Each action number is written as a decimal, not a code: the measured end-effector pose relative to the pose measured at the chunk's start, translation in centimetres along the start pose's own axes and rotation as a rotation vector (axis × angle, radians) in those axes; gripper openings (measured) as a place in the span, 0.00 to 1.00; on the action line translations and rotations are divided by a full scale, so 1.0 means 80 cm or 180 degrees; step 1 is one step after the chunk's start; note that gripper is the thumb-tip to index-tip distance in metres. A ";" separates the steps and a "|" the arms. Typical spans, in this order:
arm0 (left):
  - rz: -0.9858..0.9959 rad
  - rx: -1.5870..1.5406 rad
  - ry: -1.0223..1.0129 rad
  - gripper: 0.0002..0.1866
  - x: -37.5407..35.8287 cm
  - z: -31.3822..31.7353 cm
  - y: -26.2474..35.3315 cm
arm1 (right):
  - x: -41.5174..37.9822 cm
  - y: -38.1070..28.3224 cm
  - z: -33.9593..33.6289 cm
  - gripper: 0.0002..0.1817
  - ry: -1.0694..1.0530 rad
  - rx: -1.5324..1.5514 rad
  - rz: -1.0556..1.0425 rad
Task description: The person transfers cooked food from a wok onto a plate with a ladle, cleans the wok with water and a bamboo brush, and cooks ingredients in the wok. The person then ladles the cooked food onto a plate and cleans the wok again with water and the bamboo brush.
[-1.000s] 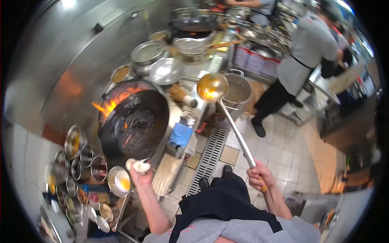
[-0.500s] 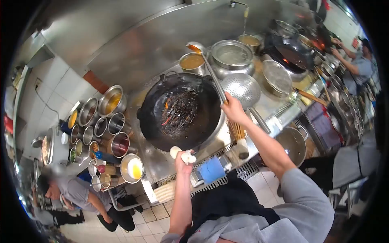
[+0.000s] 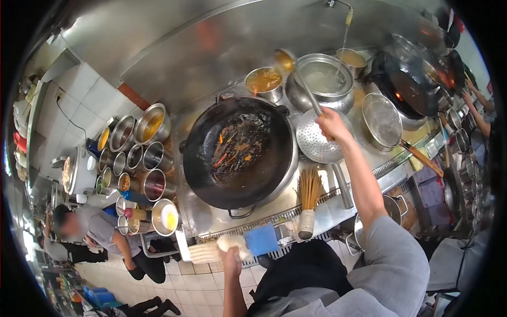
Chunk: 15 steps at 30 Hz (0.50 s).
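Note:
My right hand point(image 3: 331, 125) grips the handle of a metal ladle point(image 3: 308, 89). The ladle's bowl is raised behind the stove, between a pot of orange-brown liquid point(image 3: 263, 81) and a big steel pot of water point(image 3: 322, 79). My left hand point(image 3: 231, 261) is closed on a bunched white cloth point(image 3: 233, 244) at the stove's front edge. A black wok point(image 3: 203, 182) sits in front of me, with dark residue and a few orange and red bits on its bottom. Beneath my right forearm lies a perforated strainer point(image 3: 316, 140).
A bamboo brush point(image 3: 308, 193) and a blue cloth point(image 3: 261, 239) lie along the front edge. Steel containers of ingredients point(image 3: 158, 185) crowd the left. On the right are a mesh strainer point(image 3: 382, 120) and another wok point(image 3: 406, 92). A person in grey point(image 3: 108, 232) is at lower left.
My left hand and the white cloth have moved from the wok's near rim down to the stove's front edge. The ladle has shifted right, off the orange-brown liquid's pot. The view has shifted somewhat.

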<state>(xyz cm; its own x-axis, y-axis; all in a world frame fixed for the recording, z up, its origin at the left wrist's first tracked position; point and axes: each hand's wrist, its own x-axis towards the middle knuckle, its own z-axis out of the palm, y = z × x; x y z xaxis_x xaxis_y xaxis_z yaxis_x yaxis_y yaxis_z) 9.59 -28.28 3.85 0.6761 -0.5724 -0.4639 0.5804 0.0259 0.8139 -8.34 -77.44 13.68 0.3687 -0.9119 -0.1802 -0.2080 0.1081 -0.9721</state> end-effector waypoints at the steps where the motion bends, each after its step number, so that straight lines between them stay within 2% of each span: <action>1: 0.0032 0.0046 0.0027 0.26 -0.024 0.009 0.004 | -0.016 0.013 -0.009 0.07 0.0279 -0.0259 -0.0139; 3: 0.0088 0.0219 0.0074 0.26 -0.045 0.016 -0.005 | -0.035 0.037 -0.021 0.07 0.0837 -0.0754 -0.0434; 6: 0.0256 0.0662 0.0053 0.25 -0.051 0.016 -0.026 | -0.037 0.037 -0.065 0.04 0.0388 0.0861 0.0519; 7: 0.0365 0.1054 -0.0011 0.27 -0.045 0.016 -0.033 | -0.043 0.026 -0.080 0.03 0.0232 0.2340 0.0918; 9: 0.0577 0.1849 -0.0105 0.30 -0.031 0.021 -0.038 | -0.047 0.054 -0.106 0.07 -0.0779 0.3874 0.1378; 11: 0.0639 0.2436 -0.0381 0.27 -0.030 0.058 -0.023 | -0.082 0.050 -0.102 0.08 -0.0999 0.4209 0.1298; 13: 0.1104 0.3832 -0.0502 0.34 -0.046 0.111 0.008 | -0.127 0.046 -0.101 0.08 -0.1258 0.4427 0.1106; 14: 0.1816 0.4320 -0.0685 0.36 -0.026 0.089 -0.024 | -0.149 0.043 -0.099 0.07 -0.1419 0.4484 0.0945; 15: 0.0924 0.4824 -0.0570 0.38 -0.030 0.108 -0.020 | -0.180 0.019 -0.093 0.11 -0.1472 0.4585 0.1009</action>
<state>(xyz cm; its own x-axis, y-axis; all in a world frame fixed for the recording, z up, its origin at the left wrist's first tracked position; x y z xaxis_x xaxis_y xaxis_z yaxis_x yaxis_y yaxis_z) 3.11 -33.99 6.70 0.5548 -0.7846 -0.2768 -0.6166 -0.6111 0.4964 -20.71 -67.09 15.91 0.7751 -0.6099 -0.1649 0.5906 0.7922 -0.1538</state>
